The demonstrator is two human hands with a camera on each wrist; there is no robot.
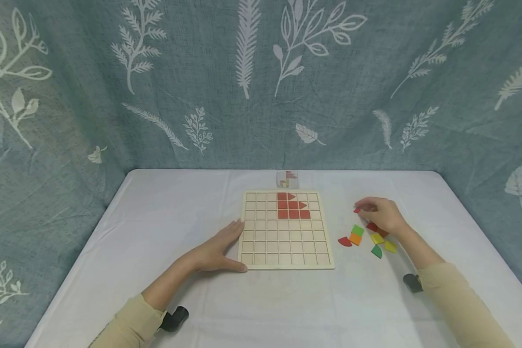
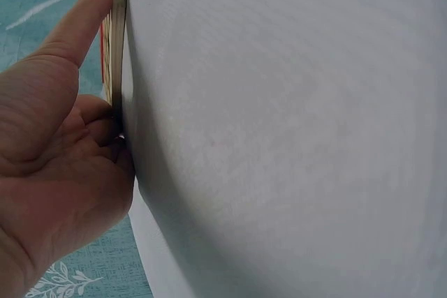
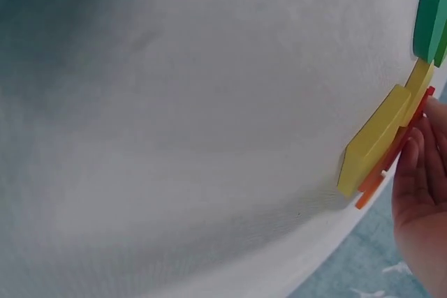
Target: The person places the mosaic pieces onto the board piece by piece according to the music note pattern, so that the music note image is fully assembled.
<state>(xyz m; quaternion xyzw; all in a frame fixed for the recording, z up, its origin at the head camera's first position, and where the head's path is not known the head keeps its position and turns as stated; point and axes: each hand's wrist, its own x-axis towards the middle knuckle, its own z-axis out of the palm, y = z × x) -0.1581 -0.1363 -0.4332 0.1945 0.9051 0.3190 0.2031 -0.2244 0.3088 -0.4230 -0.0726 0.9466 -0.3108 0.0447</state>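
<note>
In the head view a pale wooden grid board point(image 1: 287, 246) lies mid-table, with several red pieces point(image 1: 293, 214) set in its upper cells. My left hand point(image 1: 217, 249) rests at the board's left edge, fingers extended, thumb by the lower left corner. The left wrist view shows that thumb point(image 2: 84, 22) against the board's side. To the right of the board, my right hand point(image 1: 384, 215) pinches a small red piece point(image 1: 356, 210) between its fingertips. Beneath and around it lie loose pieces: red, a green square point(image 1: 358, 230), an orange square point(image 1: 355, 239), and yellow ones point(image 1: 390, 246).
A small pattern card point(image 1: 287, 179) stands behind the board. A red quarter-round piece point(image 1: 345, 241) and a dark green piece point(image 1: 376, 251) lie on the white tablecloth point(image 1: 156, 203). Patterned teal curtains point(image 1: 226, 135) hang around the table.
</note>
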